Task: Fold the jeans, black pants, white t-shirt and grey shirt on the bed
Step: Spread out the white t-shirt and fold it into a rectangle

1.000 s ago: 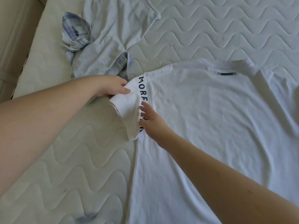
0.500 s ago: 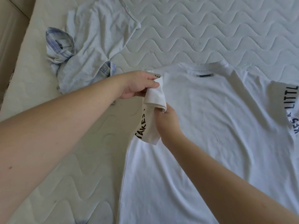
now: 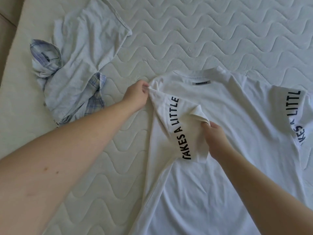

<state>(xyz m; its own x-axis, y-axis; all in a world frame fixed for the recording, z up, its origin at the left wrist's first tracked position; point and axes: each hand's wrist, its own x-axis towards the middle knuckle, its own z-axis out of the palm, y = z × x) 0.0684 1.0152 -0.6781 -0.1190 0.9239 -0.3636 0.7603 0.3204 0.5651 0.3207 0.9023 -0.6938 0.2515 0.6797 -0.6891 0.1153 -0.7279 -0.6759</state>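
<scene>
Now we fold the white t-shirt, spread flat on the bed.
Our left hand pinches its shoulder fold; our right hand has its fingers clamped on the sleeve hem. The grey shirt lies crumpled nearby.

Soft, even daylight fills the view, moderately bright with a cool, faintly green cast. Shadows are weak and diffuse: a pale one lies under the left forearm toward 7 o'clock, and shallow grey ones sit in the folds of the white t-shirt. The t-shirt reads bright without glare. Focus is fairly sharp at centre; the mattress quilting bends and softens toward the edges, and the near forearms look slightly soft.
</scene>
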